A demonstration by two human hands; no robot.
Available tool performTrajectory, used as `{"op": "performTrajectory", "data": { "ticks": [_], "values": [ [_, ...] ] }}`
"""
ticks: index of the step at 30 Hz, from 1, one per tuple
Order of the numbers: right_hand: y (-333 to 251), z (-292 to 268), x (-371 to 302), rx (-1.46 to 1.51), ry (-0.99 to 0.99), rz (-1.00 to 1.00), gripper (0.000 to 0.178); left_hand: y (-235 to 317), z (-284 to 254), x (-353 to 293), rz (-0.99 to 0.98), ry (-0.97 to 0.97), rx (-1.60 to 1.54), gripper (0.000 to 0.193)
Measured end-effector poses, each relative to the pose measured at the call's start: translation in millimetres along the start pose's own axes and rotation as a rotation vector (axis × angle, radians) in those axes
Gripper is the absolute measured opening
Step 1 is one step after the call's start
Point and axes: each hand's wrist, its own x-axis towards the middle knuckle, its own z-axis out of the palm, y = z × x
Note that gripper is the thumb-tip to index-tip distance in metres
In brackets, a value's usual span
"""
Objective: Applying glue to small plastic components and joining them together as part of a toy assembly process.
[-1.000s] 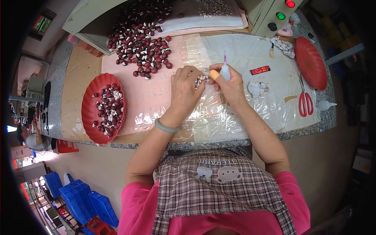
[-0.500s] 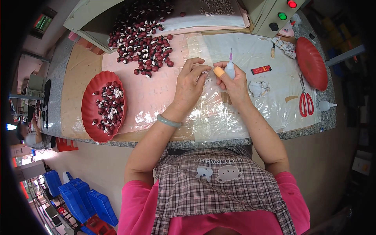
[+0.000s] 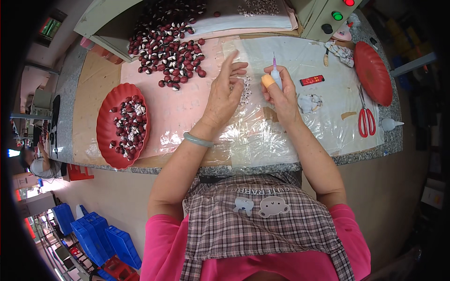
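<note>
My left hand (image 3: 225, 93) is over the plastic-covered work mat with its fingers stretched and apart, and nothing shows in it. Close to its thumb lies a small heap of tiny whitish pieces (image 3: 246, 91). In my right hand (image 3: 284, 96) is a small squeeze bottle (image 3: 276, 78) with a thin needle tip on a purple base, pointing away from me. An orange finger cot (image 3: 267, 80) covers a fingertip of that hand. Beyond my left hand spreads a pile of dark red balls (image 3: 180, 65) with black and white parts.
A red scalloped dish (image 3: 105, 136) of similar balls stands at left. To the right lie a red box cutter-sized stick (image 3: 312, 80), a crumpled white wad (image 3: 310, 103), red-handled scissors (image 3: 366, 122), a nozzle bottle (image 3: 391, 124) and another red dish (image 3: 372, 75). A metal cabinet (image 3: 101, 23) stands behind.
My left hand has opened, its fingers spreading and lifting away from my right hand. The right hand has shifted slightly right with the bottle, leaving the tiny pieces more visible.
</note>
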Motion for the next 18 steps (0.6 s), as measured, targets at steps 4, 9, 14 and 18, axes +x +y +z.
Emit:
{"op": "performTrajectory", "data": {
  "ticks": [4,9,14,18],
  "values": [
    [-5.3,2.5,-1.1,0.043,-0.035,0.012,0.018,-8.0,-10.4,-1.9,0.0,-0.149,0.159,0.027],
    [-4.1,3.3,-0.6,-0.029,-0.071,-0.055,0.023,-10.0,-13.4,0.1,-0.096,-0.057,-0.094,0.036],
    [-6.6,1.0,-2.8,-0.074,-0.089,-0.019,0.024,-4.5,-22.6,5.9,-0.088,-0.065,-0.263,0.055],
    [-13.4,11.1,-12.8,0.067,-0.291,0.178,0.029,10.2,-52.0,11.1,-0.102,0.051,-0.427,0.059]
  ]
}}
